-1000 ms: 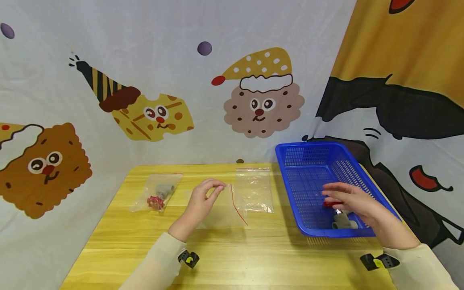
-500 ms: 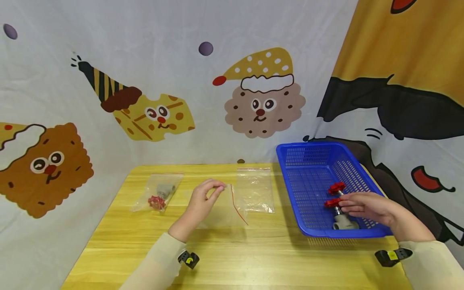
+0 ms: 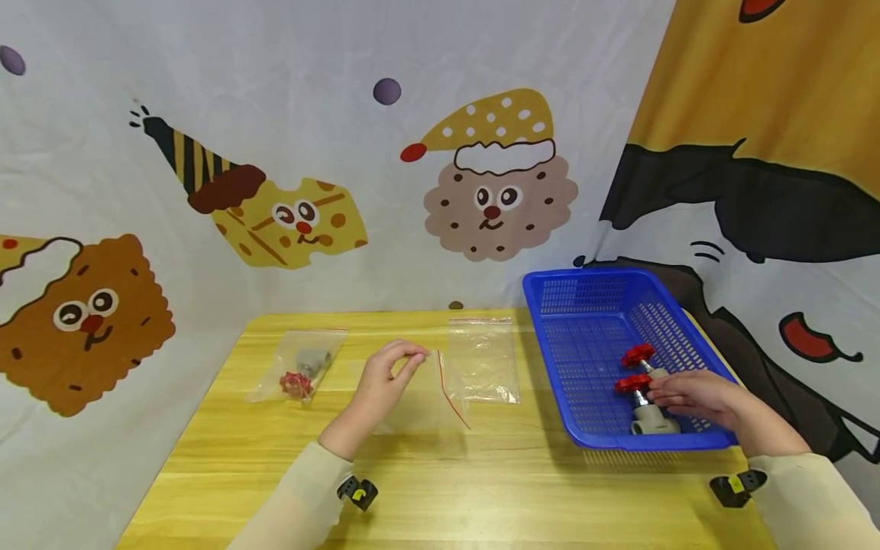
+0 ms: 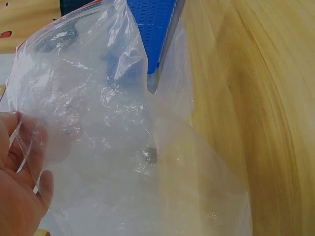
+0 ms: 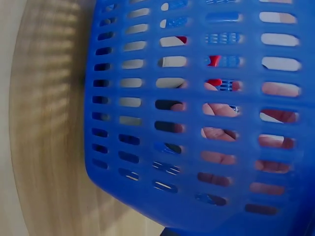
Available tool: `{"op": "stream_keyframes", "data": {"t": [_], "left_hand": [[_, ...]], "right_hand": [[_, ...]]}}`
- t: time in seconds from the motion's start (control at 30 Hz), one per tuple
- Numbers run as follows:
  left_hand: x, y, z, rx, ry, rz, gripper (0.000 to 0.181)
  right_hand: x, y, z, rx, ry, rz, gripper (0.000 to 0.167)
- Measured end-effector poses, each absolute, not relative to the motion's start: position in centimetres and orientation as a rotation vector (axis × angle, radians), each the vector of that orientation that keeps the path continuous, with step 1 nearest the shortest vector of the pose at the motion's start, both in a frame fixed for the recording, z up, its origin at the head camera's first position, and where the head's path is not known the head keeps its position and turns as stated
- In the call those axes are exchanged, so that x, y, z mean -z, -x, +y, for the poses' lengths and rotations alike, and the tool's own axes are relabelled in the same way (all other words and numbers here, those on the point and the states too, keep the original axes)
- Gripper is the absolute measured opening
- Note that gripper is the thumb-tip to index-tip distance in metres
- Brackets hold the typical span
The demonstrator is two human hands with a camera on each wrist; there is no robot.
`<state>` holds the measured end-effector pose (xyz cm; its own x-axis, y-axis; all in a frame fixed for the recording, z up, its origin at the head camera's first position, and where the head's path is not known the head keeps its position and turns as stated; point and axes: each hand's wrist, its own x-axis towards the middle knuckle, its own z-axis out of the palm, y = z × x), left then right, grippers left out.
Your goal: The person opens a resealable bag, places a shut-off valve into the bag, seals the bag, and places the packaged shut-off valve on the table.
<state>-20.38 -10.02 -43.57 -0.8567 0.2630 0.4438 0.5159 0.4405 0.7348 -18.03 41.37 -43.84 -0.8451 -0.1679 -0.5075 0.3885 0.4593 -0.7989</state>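
Note:
My left hand [image 3: 381,382] pinches the upper edge of a clear zip bag [image 3: 419,401] with a red seal line. In the left wrist view that zip bag [image 4: 98,147] stands raised and spread before the fingers. My right hand [image 3: 701,396] reaches into the blue basket [image 3: 550,359]. Its fingertips are at the stem of the nearer valve [image 3: 646,416], which has a red handwheel and a grey body. A second valve [image 3: 639,355] lies just behind, partly covered by the hand. The right wrist view shows fingers through the basket wall [image 5: 192,98]; their grip is hidden.
On the left of the wooden table [image 3: 481,489] lies a bagged valve [image 3: 302,374] with a red handwheel. Another flat clear zip bag [image 3: 484,363] lies between the left hand and the basket. A printed curtain [image 3: 385,46] hangs behind the table.
My right hand first drew back to the right, uncovering the red handwheels, then moved slightly back left against the valves. My left hand keeps its pinch on the zip bag.

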Motion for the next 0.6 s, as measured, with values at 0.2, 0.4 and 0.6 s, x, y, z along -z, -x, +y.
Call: {"op": "stream_keyframes", "data": {"t": [0.2,0.4,0.6], "left_hand": [[43.62,20.30,-9.91,1.402,0.666,-2.447,0.018],[43.60,20.26,-9.90,1.393,0.655,-2.456,0.017],[43.61,20.25,-10.01,1.398,0.664,-2.444,0.018]], "right_hand": [[44.10,17.95,41.23,1.356,-0.201,2.208,0.043],[44.43,17.95,41.17,1.395,-0.139,2.112,0.032],[44.83,18.19,40.35,1.287,-0.109,2.097,0.017]]}}
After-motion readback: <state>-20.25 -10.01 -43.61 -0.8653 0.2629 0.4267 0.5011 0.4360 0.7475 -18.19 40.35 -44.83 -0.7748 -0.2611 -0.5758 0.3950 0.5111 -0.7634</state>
